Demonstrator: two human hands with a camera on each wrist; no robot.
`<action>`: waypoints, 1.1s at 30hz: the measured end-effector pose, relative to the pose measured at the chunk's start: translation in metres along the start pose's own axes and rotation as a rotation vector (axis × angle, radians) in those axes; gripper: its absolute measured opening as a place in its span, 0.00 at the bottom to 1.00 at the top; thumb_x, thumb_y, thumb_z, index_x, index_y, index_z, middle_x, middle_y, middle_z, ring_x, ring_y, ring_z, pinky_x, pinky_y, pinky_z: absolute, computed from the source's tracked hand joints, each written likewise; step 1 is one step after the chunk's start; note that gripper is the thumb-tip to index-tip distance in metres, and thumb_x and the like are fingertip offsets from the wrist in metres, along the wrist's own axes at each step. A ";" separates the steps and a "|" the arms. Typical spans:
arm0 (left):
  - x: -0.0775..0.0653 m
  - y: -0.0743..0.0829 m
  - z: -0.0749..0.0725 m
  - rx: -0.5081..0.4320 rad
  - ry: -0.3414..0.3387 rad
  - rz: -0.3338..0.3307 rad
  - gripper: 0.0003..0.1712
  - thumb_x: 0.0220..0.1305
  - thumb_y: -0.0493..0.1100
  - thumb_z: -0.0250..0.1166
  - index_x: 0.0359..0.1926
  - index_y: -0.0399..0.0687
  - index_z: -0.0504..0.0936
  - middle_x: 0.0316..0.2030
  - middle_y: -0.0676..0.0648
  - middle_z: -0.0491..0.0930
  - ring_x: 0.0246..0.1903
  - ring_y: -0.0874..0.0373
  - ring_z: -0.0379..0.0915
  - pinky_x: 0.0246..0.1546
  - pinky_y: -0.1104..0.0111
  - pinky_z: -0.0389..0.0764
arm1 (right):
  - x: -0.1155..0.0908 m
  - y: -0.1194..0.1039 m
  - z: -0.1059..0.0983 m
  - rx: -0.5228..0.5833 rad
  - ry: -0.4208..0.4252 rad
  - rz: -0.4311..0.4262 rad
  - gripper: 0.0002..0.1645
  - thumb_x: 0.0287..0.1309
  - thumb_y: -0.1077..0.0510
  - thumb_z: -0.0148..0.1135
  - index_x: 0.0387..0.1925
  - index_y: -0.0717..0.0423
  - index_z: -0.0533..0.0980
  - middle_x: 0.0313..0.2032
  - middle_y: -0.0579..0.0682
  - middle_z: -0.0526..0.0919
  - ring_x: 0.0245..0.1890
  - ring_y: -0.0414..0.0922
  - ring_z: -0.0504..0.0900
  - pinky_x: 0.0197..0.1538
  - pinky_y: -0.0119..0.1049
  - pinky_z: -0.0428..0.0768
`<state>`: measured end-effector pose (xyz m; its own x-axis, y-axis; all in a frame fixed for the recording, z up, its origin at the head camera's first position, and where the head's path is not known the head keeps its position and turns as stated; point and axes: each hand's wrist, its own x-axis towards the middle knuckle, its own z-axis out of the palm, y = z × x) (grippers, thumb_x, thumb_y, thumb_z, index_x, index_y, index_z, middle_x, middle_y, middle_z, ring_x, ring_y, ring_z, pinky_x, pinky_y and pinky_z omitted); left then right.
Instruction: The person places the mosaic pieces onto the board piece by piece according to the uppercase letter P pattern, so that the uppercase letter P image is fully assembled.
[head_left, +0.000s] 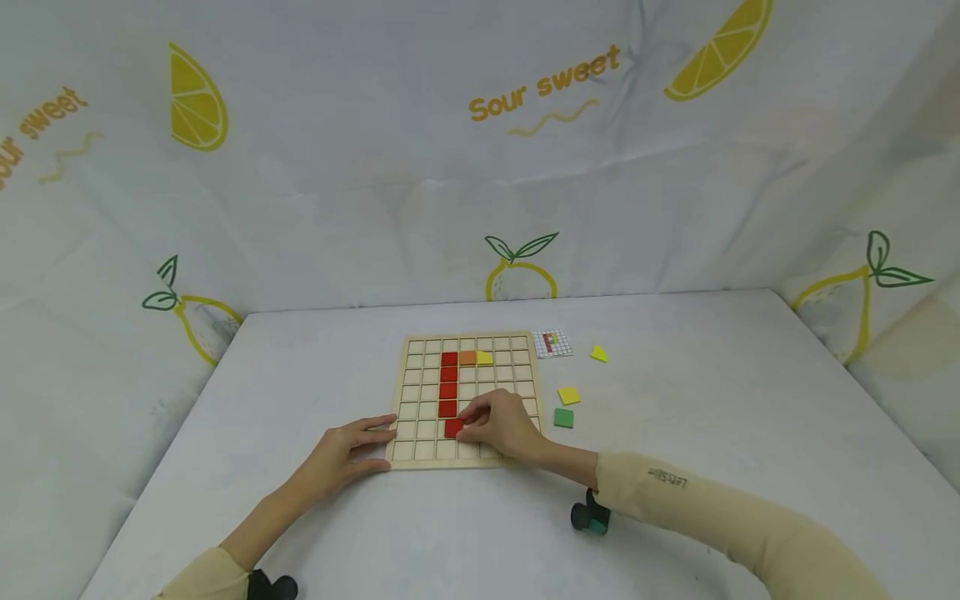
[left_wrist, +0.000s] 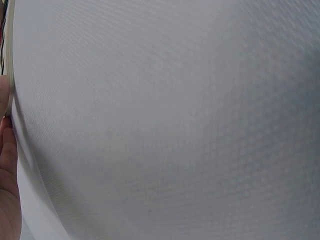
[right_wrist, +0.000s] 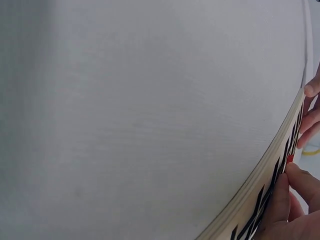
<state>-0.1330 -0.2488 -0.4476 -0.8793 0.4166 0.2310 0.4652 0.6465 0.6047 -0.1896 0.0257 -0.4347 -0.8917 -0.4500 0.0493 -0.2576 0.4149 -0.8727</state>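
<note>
A wooden grid board (head_left: 412, 400) lies flat on the table. Four red square tiles would be a column, and several red square tiles (head_left: 447, 390) do run down its third column, with an orange square tile (head_left: 467, 357) and a yellow tile with a slanted corner (head_left: 484, 358) beside the top one. My right hand (head_left: 506, 425) pinches a red square tile (head_left: 453, 428) just below that column, slightly askew over its cell. At the board's left edge my left hand (head_left: 341, 454) rests with fingers extended, touching the rim. The right wrist view also shows the pinching right hand (right_wrist: 295, 205).
To the board's right lie a small pattern card (head_left: 552, 343), a yellow triangular tile (head_left: 599, 353), a yellow square tile (head_left: 569, 396) and a green square tile (head_left: 564, 418). A white cloth with lemon prints (head_left: 360, 208) hangs behind the white table (head_left: 712, 400).
</note>
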 end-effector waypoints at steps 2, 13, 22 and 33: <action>0.000 0.000 0.000 -0.001 -0.002 -0.006 0.27 0.49 0.38 0.74 0.52 0.35 0.81 0.58 0.40 0.75 0.57 0.41 0.71 0.54 0.52 0.75 | 0.001 -0.001 0.001 -0.001 -0.001 -0.003 0.10 0.44 0.65 0.76 0.32 0.63 0.84 0.25 0.47 0.83 0.23 0.37 0.77 0.28 0.24 0.77; 0.000 0.000 -0.001 -0.005 -0.014 -0.020 0.27 0.49 0.38 0.74 0.52 0.35 0.81 0.59 0.41 0.75 0.58 0.42 0.71 0.55 0.52 0.74 | 0.001 -0.003 0.000 -0.014 -0.016 -0.025 0.10 0.45 0.66 0.75 0.33 0.64 0.83 0.26 0.48 0.83 0.24 0.37 0.78 0.29 0.24 0.79; 0.000 -0.001 -0.001 0.004 -0.015 -0.035 0.27 0.49 0.38 0.74 0.52 0.36 0.81 0.59 0.42 0.75 0.58 0.43 0.71 0.55 0.53 0.74 | 0.003 -0.004 0.003 -0.040 0.003 -0.055 0.09 0.45 0.66 0.75 0.31 0.65 0.83 0.25 0.47 0.83 0.24 0.37 0.78 0.28 0.24 0.79; 0.000 0.000 -0.001 0.001 -0.013 -0.037 0.27 0.49 0.38 0.74 0.52 0.36 0.81 0.59 0.42 0.75 0.59 0.43 0.70 0.55 0.53 0.74 | 0.004 -0.006 0.007 -0.062 0.018 -0.080 0.09 0.44 0.66 0.76 0.30 0.64 0.84 0.26 0.48 0.84 0.26 0.38 0.79 0.30 0.24 0.79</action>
<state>-0.1332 -0.2494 -0.4470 -0.8943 0.4010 0.1988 0.4329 0.6623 0.6115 -0.1887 0.0160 -0.4331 -0.8737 -0.4696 0.1272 -0.3505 0.4261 -0.8340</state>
